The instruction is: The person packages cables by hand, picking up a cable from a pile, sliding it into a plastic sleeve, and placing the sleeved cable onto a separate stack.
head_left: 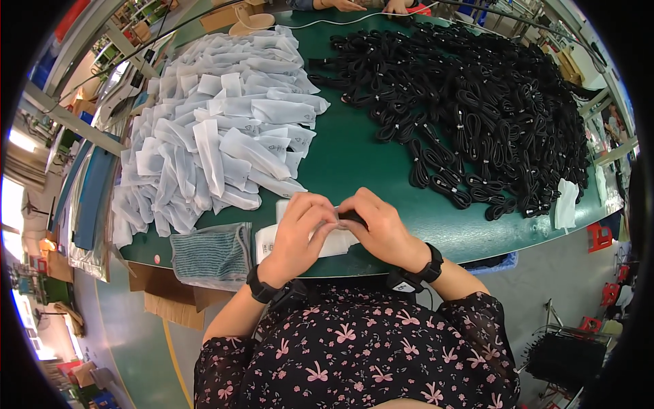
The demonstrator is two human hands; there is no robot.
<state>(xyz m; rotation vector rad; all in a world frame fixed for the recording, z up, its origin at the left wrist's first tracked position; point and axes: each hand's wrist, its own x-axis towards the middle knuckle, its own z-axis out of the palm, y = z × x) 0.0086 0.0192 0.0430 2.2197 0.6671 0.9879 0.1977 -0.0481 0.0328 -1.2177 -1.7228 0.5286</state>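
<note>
Just over the flat white pouch [334, 247], your R hand [381, 223] has its grip pinching a sm. dark item [353, 217], mostly hidden; L hand [300, 228] alongside, can't tell if pinching. Beyond pouch: white sleeve heap [225, 129] to L, coiled blk cables [484, 102] to R.

On the smooth green tabletop [364, 163], slim white pouches [225, 129] lie heaped ahead-left of the left hand [300, 230]; looped black cables [480, 102] lie heaped ahead-right of the right hand [383, 230]. Beneath the 2 hands: a flat white packet [334, 246]; left of them, ribbed teal cloth in clear plastic [211, 256].
</note>
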